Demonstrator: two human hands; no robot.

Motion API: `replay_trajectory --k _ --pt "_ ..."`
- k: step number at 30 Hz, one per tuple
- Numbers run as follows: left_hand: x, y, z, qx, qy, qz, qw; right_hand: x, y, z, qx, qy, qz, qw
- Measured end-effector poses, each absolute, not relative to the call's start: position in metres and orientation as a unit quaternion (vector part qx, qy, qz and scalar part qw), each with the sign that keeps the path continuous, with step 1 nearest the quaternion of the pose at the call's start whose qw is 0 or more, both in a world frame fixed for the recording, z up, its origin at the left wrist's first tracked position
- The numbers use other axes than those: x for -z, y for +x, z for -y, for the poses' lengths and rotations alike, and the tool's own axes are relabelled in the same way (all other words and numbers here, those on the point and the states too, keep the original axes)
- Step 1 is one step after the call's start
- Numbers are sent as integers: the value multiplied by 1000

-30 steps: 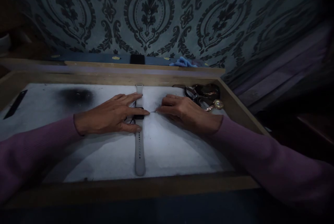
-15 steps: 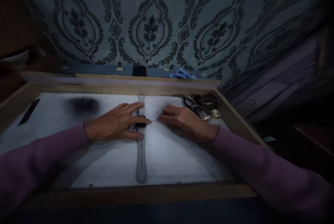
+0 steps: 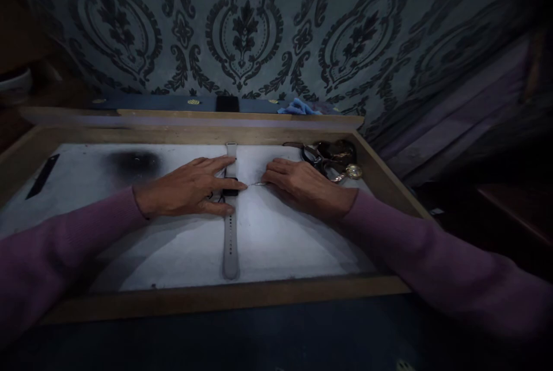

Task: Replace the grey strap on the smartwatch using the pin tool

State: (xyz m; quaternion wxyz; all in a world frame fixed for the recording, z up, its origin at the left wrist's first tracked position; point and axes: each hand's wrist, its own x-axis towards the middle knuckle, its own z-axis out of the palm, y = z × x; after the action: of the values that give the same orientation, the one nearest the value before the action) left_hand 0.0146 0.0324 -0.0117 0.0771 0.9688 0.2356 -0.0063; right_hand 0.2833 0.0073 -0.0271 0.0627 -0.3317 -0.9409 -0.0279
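Note:
A smartwatch with a light grey strap [image 3: 230, 241] lies stretched out on the white board [image 3: 276, 250], its dark case partly covered by fingers. My left hand [image 3: 179, 189] rests over it with fingers spread: one on the upper strap, one across the case, the thumb by the lower strap. On the right, my right hand [image 3: 302, 184] has its fingertips pinched together around a thin, pointed metal tool [image 3: 258, 184]. The tool's tip points at the right side of the watch case, close to my left fingertip. Whether it touches the case I cannot tell.
Several wristwatches [image 3: 332, 158] are heaped in the tray's far right corner. A black flat strip [image 3: 43, 176] lies at the left. Low wooden walls [image 3: 242, 290] frame the board. Behind the far wall are a dark rectangular object [image 3: 227, 104] and a blue cloth [image 3: 298, 107].
The whole scene has shifted slightly upward as the camera tilted. Both hands keep nearly the same places at the watch, and a little more of the metal tool shows.

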Motion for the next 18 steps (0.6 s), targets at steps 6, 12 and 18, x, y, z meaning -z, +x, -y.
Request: replay_trajectory --k 6,12,18 --pt "10 15 -32 14 970 -233 73 26 282 -8 53 -323 944 45" --pt "8 15 -32 17 967 -240 85 23 280 -6 82 -310 947 19" --pt "8 15 -32 22 966 -241 91 23 280 -5 70 -311 947 32"
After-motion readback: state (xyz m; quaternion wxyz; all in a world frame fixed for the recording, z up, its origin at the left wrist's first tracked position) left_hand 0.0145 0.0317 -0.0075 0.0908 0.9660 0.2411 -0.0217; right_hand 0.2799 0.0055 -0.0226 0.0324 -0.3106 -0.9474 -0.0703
